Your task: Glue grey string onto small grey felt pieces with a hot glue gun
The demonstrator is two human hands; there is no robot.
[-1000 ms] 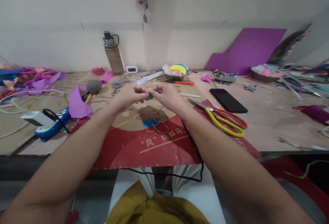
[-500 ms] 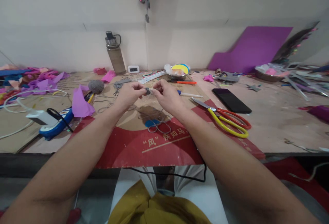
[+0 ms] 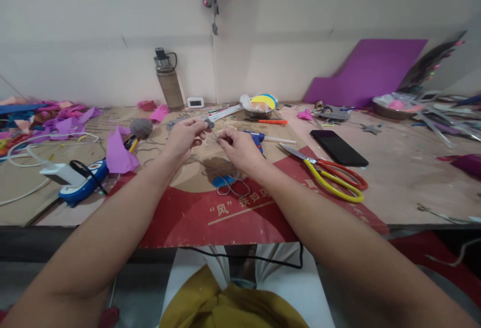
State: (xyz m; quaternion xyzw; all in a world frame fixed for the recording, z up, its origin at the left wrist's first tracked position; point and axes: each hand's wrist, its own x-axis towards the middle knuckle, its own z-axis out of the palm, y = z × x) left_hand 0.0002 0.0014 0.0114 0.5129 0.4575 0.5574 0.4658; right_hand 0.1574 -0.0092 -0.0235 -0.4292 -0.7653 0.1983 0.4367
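Note:
Between the thumb and fingers of my left hand (image 3: 187, 137) is a small grey felt piece (image 3: 209, 123), its exact shape too small to make out. My right hand (image 3: 236, 146), a little lower and to the right, pinches a thin grey yarn (image 3: 214, 132) that runs up to the felt piece. Below the hands, loose loops of the same yarn (image 3: 236, 187) lie on the red and tan cardboard, partly over a blue round piece (image 3: 223, 181). A blue glue gun (image 3: 257, 140) with a white stick rests just behind my right hand, partly hidden by it.
Scissors (image 3: 330, 175) with red and yellow handles and a black phone (image 3: 338, 147) lie to the right. A grey yarn ball (image 3: 141, 128), a blue power strip (image 3: 84, 186) and felt scraps (image 3: 56, 122) are at left. A bottle (image 3: 169, 82) stands by the wall.
My hands have moved apart, the right one lower, so the yarn between them now shows. The left hand has shifted slightly up and left with the felt piece.

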